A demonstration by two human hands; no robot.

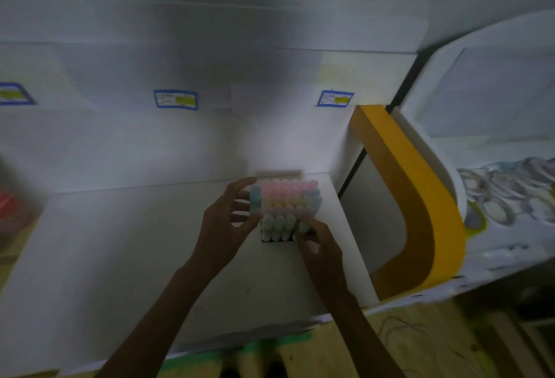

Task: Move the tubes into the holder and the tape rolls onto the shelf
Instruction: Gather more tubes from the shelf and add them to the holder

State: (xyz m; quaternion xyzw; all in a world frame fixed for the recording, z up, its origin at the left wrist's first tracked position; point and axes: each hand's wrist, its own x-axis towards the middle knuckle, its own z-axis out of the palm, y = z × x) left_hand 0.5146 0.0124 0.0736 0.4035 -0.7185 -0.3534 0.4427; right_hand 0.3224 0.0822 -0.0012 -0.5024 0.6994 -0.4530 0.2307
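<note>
A dark holder [277, 239] stands on the white shelf [150, 242], packed with several upright pastel tubes [285, 200] in pink, yellow, green and blue. My right hand [318, 245] pinches a pale tube [303, 227] at the holder's front right corner. To the left of the tubes is my left hand [228, 221], its fingers spread and loosely curved toward the blue tubes at the left side, gripping nothing. Several tape rolls [504, 191] lie in a white bin at the right. The picture is blurred.
White shelf boards rise behind, carrying blue-edged labels [175, 99]. A yellow curved panel [420, 197] borders the shelf on the right. A red object [9, 203] shows at the far left. Wooden floor lies below the shelf's front edge.
</note>
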